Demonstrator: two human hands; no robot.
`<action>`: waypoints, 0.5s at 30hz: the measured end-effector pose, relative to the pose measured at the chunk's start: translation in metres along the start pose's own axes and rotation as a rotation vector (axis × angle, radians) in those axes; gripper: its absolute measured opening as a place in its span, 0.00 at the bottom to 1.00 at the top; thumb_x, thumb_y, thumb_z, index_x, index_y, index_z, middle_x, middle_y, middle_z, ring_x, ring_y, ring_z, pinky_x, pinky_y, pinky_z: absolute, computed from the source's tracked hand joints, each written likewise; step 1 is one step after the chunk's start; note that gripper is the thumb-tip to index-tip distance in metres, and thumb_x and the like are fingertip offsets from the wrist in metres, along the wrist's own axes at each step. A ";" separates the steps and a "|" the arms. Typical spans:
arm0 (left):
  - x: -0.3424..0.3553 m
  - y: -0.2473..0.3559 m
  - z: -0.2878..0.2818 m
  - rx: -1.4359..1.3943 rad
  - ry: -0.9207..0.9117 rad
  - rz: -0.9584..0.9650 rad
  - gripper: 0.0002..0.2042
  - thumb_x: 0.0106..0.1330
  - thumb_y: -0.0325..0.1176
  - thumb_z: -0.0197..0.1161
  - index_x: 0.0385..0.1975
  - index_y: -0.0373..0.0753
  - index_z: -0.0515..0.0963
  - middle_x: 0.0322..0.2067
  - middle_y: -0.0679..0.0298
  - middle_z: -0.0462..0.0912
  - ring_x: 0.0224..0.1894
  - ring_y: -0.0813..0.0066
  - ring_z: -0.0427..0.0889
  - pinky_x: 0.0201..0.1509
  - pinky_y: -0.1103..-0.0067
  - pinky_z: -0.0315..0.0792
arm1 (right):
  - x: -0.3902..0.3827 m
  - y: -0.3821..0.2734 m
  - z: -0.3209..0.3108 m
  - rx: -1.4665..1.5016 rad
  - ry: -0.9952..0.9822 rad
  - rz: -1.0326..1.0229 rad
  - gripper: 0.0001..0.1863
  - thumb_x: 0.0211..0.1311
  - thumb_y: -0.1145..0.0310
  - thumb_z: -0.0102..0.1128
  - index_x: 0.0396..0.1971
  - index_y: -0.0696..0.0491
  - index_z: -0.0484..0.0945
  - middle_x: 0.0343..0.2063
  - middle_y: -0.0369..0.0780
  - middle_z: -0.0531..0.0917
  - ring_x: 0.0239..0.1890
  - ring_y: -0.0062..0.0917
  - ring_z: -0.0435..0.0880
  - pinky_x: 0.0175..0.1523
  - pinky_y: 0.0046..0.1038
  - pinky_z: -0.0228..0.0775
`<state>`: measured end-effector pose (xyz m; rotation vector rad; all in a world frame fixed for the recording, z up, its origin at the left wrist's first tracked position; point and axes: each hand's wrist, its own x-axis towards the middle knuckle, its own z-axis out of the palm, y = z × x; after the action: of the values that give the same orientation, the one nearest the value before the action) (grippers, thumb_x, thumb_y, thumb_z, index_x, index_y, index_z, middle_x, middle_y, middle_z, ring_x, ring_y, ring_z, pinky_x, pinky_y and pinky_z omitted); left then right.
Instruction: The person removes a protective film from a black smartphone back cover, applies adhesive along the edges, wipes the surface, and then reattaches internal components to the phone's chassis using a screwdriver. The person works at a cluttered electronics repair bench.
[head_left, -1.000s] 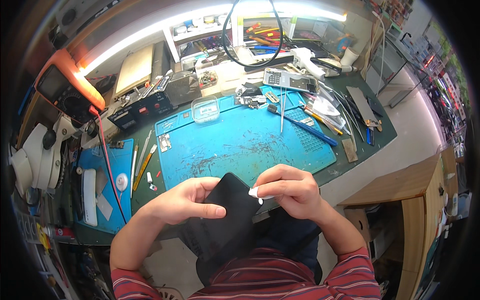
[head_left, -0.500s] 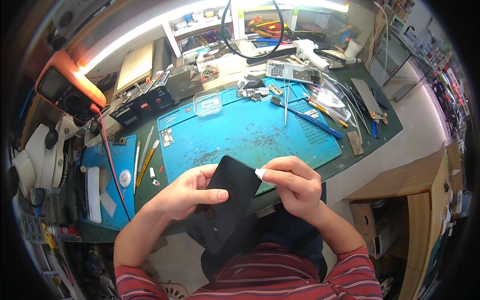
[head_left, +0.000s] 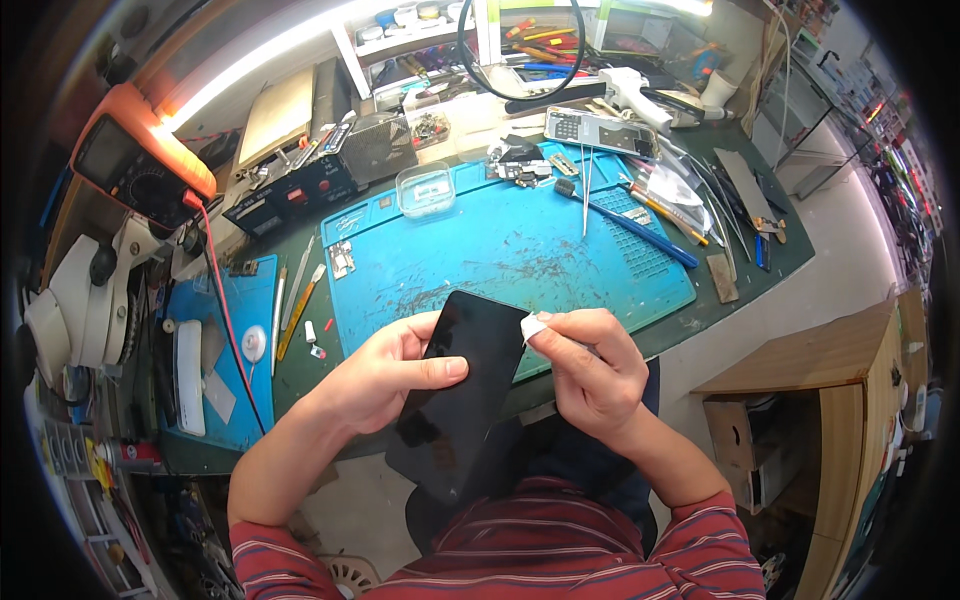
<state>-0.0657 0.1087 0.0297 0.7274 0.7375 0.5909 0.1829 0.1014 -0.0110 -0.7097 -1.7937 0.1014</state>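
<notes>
A black smartphone (head_left: 462, 385), its dark glossy face up, is gripped along its left edge by my left hand (head_left: 400, 368), the thumb lying across the glass. My right hand (head_left: 598, 368) pinches a small white wad (head_left: 532, 327), which looks like tissue or cloth, against the phone's upper right edge. The phone is tilted over the bench's near edge, its lower end close to my striped shirt. My left fingers are hidden behind it.
Beyond my hands lies a blue work mat (head_left: 480, 240) with a clear plastic box (head_left: 425, 190), tweezers (head_left: 588, 190) and a blue-handled brush (head_left: 630, 228). An orange multimeter (head_left: 135, 165) stands at left. Another opened phone (head_left: 602, 133) lies at the back right.
The white wad has moved slightly down and shows more at my right fingertips. The phone has shifted a little upward in view and tilts differently. Both hands keep their holds.
</notes>
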 end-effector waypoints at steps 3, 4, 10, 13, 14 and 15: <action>0.001 -0.002 -0.001 -0.002 0.026 0.018 0.29 0.66 0.30 0.73 0.66 0.32 0.72 0.56 0.60 0.84 0.56 0.75 0.84 0.63 0.75 0.77 | -0.002 -0.001 0.002 -0.008 -0.008 -0.003 0.19 0.48 0.87 0.68 0.43 0.59 0.89 0.39 0.41 0.86 0.36 0.30 0.86 0.36 0.27 0.80; 0.001 -0.002 0.000 -0.007 0.035 0.029 0.29 0.66 0.30 0.73 0.66 0.32 0.72 0.56 0.60 0.84 0.56 0.75 0.84 0.63 0.75 0.77 | -0.001 -0.003 0.002 0.007 -0.015 -0.001 0.19 0.48 0.87 0.68 0.43 0.59 0.89 0.39 0.41 0.86 0.35 0.30 0.86 0.35 0.27 0.80; 0.002 0.000 0.002 -0.012 0.052 0.082 0.27 0.67 0.31 0.72 0.65 0.32 0.72 0.55 0.61 0.84 0.55 0.75 0.84 0.62 0.74 0.79 | 0.000 -0.011 0.006 0.062 -0.038 0.024 0.20 0.46 0.87 0.67 0.42 0.60 0.88 0.38 0.41 0.86 0.35 0.30 0.86 0.35 0.27 0.79; 0.001 0.000 0.000 -0.032 0.041 0.105 0.25 0.70 0.30 0.70 0.65 0.33 0.72 0.55 0.60 0.84 0.55 0.75 0.84 0.61 0.75 0.79 | -0.002 -0.017 0.009 0.100 -0.049 0.024 0.20 0.46 0.87 0.67 0.43 0.59 0.88 0.38 0.40 0.86 0.35 0.30 0.86 0.35 0.28 0.79; 0.001 0.000 -0.001 -0.022 0.050 0.109 0.25 0.70 0.31 0.70 0.65 0.33 0.72 0.55 0.61 0.84 0.55 0.75 0.84 0.61 0.75 0.79 | -0.003 -0.018 0.010 0.108 -0.045 0.030 0.21 0.46 0.87 0.67 0.43 0.59 0.88 0.37 0.40 0.86 0.35 0.30 0.86 0.35 0.28 0.79; 0.001 0.000 -0.001 -0.013 0.061 0.114 0.25 0.70 0.31 0.70 0.64 0.33 0.72 0.55 0.61 0.84 0.55 0.75 0.84 0.61 0.76 0.79 | -0.003 -0.019 0.012 0.116 -0.042 0.035 0.21 0.46 0.87 0.67 0.44 0.59 0.88 0.37 0.40 0.86 0.35 0.30 0.86 0.35 0.28 0.79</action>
<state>-0.0664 0.1097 0.0288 0.7461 0.7511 0.7233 0.1652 0.0876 -0.0103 -0.6603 -1.7999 0.2442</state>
